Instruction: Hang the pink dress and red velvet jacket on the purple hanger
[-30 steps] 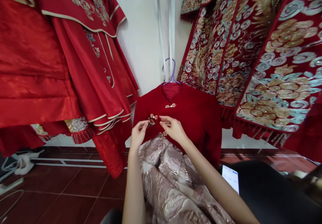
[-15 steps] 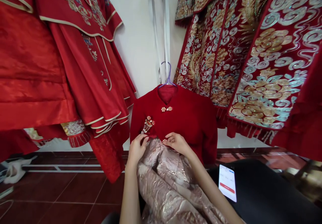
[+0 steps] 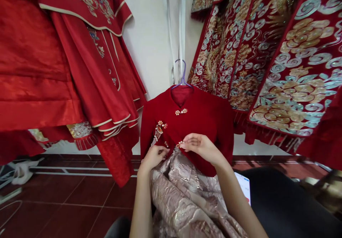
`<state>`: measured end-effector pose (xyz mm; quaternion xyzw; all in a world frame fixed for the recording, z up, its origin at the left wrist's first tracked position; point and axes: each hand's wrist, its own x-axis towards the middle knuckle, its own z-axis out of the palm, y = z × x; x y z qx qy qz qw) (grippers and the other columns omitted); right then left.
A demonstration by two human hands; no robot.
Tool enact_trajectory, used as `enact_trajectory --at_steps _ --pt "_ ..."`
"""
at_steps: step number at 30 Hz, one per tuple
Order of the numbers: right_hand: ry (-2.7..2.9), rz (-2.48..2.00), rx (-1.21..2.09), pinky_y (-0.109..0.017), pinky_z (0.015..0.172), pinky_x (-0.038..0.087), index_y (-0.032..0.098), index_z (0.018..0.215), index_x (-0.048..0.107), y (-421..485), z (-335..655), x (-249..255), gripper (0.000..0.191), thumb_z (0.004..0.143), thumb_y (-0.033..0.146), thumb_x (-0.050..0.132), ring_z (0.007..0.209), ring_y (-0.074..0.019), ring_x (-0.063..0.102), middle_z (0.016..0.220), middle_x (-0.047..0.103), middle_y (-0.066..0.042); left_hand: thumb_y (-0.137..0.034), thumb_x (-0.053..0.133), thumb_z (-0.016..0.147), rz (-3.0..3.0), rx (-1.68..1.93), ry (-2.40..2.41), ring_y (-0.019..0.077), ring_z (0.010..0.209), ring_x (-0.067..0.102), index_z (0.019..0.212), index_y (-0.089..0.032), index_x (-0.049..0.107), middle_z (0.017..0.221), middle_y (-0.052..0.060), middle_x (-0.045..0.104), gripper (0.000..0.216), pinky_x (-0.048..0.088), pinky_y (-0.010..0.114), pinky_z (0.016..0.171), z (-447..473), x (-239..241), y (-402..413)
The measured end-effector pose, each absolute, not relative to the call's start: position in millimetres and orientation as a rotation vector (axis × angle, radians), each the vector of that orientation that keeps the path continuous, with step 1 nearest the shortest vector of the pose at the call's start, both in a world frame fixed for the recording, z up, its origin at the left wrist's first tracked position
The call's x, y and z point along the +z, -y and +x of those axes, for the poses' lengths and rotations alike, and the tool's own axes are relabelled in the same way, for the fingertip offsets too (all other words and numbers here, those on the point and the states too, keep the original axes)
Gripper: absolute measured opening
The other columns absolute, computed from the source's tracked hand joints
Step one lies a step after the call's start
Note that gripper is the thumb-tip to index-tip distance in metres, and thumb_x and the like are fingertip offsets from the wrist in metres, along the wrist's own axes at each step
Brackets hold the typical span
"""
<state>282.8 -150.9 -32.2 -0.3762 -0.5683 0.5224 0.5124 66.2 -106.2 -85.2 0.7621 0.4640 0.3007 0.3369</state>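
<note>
A dark red jacket hangs in front of me on a purple hanger. My right hand pinches its front edge at a beaded clasp, one half of a fastening that stands undone. My left hand is closed on the opposite front edge, lower down, near a small beaded piece. A tasselled brooch sits above that hand. At the collar, a floral clasp is joined. Shiny pinkish brocade fabric spreads below, between my forearms.
Red garments hang at left, and a sequinned, embroidered robe at right. A phone rests on a black surface by my right forearm. White shoes stand near a metal rail over the tiled floor.
The jacket's front edges have come apart near the hem. My right hand has moved right with the beaded clasp, and my left hand slightly right and down. The view has shifted a little.
</note>
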Motion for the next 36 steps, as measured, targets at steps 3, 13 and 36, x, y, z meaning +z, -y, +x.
enact_trajectory --at_steps 3,13,36 --pt "1.386 -0.880 1.136 -0.027 0.072 0.053 0.017 0.082 0.066 145.1 258.5 -39.8 0.026 0.063 0.030 0.077 0.069 -0.0122 0.064 0.076 0.070 -0.002 -0.022 0.053 0.078 2.152 0.907 -1.463 0.0152 0.061 0.059 0.068 -0.014 0.064 0.064 0.005 0.064 0.017 0.042 0.025 0.063 83.0 -90.0 103.9" --pt "1.196 -0.965 0.757 -0.029 0.070 0.055 0.015 0.091 0.068 97.5 209.8 -111.9 0.027 0.073 0.036 0.068 0.075 -0.0171 0.065 0.083 0.069 -0.007 -0.013 0.057 0.073 2.017 1.472 -1.667 0.0253 0.096 0.056 0.097 -0.014 0.054 0.097 0.013 0.058 0.023 0.045 0.038 0.084 110.1 -117.1 86.9" --pt "1.288 -1.021 0.699 -0.028 0.069 0.055 0.016 0.091 0.069 89.3 232.4 -120.3 0.026 0.076 0.037 0.063 0.076 -0.0171 0.063 0.089 0.069 -0.008 -0.021 0.056 0.080 2.045 1.381 -1.536 0.0146 0.074 0.060 0.083 -0.017 0.057 0.085 0.005 0.063 0.005 0.047 0.028 0.072 98.5 -116.5 86.0"
